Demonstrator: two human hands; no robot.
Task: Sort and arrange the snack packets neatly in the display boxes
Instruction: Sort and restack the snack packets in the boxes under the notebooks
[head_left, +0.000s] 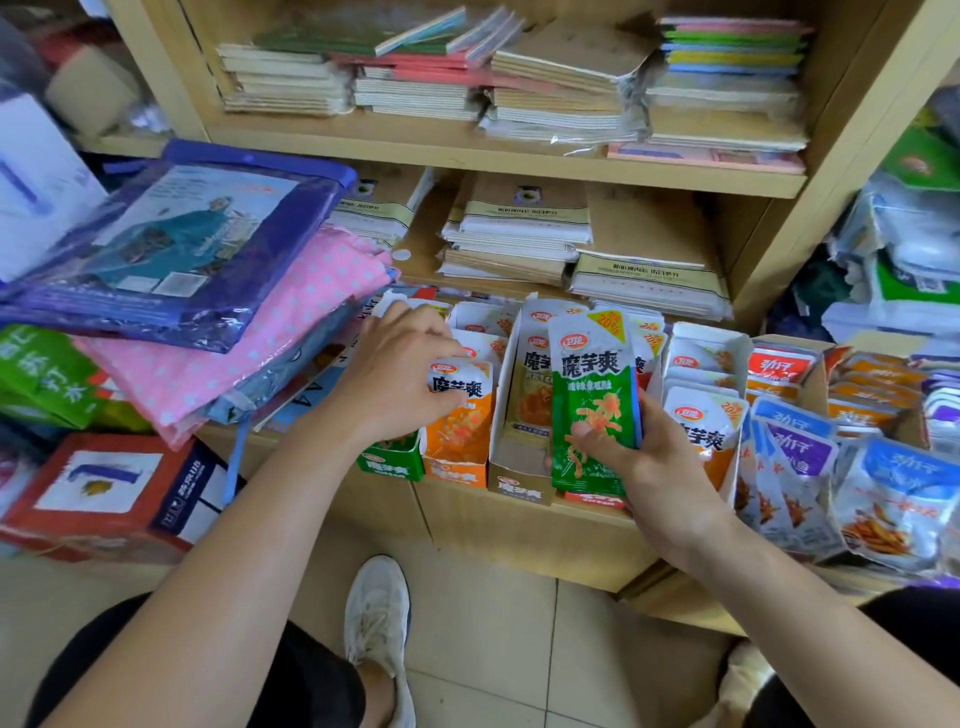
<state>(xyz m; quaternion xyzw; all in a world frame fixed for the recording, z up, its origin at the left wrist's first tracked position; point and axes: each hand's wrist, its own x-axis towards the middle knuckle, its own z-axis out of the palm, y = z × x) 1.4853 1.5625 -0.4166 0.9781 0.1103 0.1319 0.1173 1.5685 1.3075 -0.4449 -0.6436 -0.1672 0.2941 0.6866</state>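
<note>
Furthest left, a purple plastic-wrapped pack (156, 244) lies on top of pink polka-dot packs (270, 332) beside the display boxes. The left grip (395, 369), arm stretched forward and back of the hand up, curls its fingers over the white top of an orange packet (460, 415). That packet stands upright in the orange display box (454, 470), just beside a green display box (389, 462). Next along, a tan display box (519, 488) holds a brownish packet leaning against its back wall. In front of it the right grip (654, 457) holds a green packet (595, 374) upright, thumb pressed across the printed face, fingers behind. The packet has a white top with bold black characters and a yellow-green 20% flash. Further right, blue-and-white packets (883, 499) lie loosely heaped on the counter (519, 530)
</note>
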